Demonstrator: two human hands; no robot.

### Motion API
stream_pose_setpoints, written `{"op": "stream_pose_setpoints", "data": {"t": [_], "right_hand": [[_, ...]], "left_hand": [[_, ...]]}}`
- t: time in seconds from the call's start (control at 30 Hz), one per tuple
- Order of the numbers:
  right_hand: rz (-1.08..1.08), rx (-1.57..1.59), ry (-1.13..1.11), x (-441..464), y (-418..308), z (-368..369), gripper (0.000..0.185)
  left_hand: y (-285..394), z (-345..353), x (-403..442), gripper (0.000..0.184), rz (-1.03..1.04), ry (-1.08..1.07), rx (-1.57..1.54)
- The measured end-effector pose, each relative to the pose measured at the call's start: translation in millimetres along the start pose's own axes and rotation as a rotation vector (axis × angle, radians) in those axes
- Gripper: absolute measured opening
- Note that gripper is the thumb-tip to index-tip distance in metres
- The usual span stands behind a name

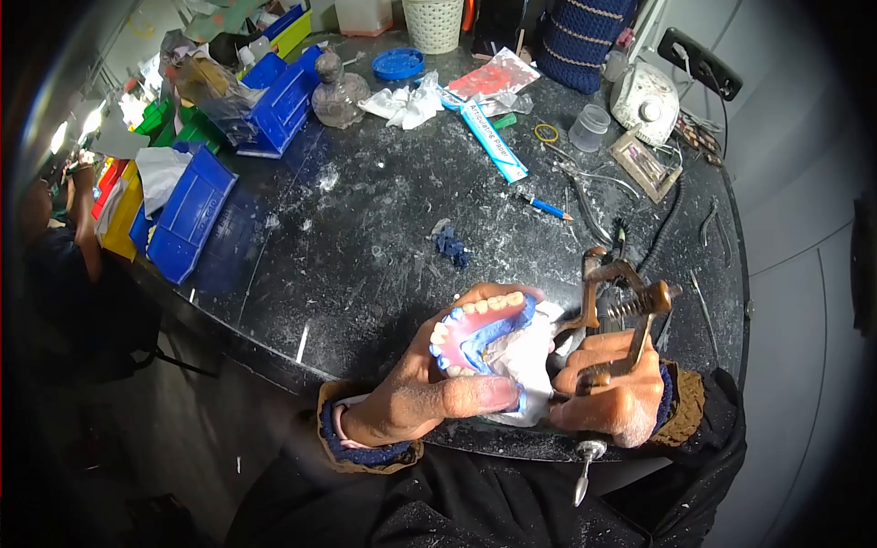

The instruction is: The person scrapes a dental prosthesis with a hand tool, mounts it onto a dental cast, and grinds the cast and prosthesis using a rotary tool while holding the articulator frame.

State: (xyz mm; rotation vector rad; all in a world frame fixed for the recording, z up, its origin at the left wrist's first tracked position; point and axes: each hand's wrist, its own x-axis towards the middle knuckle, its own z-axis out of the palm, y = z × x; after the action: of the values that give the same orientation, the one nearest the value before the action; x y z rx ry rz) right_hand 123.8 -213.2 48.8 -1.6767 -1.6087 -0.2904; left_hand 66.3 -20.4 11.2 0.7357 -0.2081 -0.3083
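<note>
A denture model (481,333) with cream teeth, pink gum, blue wax and a white plaster base rests in my left hand (411,393), thumb across its near side and fingers behind it. A brass-coloured articulator frame (639,320) with a spring stands at the plaster's right. My right hand (610,393) has its fingers curled round the lower part of this frame, beside the plaster. Below the right hand a metal tool tip (582,475) points down; where its other end goes is hidden.
Blue bins (190,215) line the left side. Farther back are a glass burner (338,91), crumpled tissue (406,102), an articulating paper strip (493,142), a blue pencil (548,208) and pliers (589,205). Blue wax scraps (450,247) lie mid-table. Another person's arm (84,215) shows far left.
</note>
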Motion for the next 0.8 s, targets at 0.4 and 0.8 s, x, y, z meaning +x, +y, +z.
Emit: {"op": "stream_pose_setpoints", "data": {"t": [0.4, 0.8], "right_hand": [[-0.113, -0.165, 0.096, 0.1, -1.9, 12.5, 0.019], [-0.049, -0.288, 0.176, -0.1, -4.7, 15.3, 0.023]], "left_hand": [[8.7, 5.5, 6.0, 0.075, -0.129, -0.005, -0.05], [7.1, 2.7, 3.1, 0.069, 0.021, 0.077, 0.105]]}}
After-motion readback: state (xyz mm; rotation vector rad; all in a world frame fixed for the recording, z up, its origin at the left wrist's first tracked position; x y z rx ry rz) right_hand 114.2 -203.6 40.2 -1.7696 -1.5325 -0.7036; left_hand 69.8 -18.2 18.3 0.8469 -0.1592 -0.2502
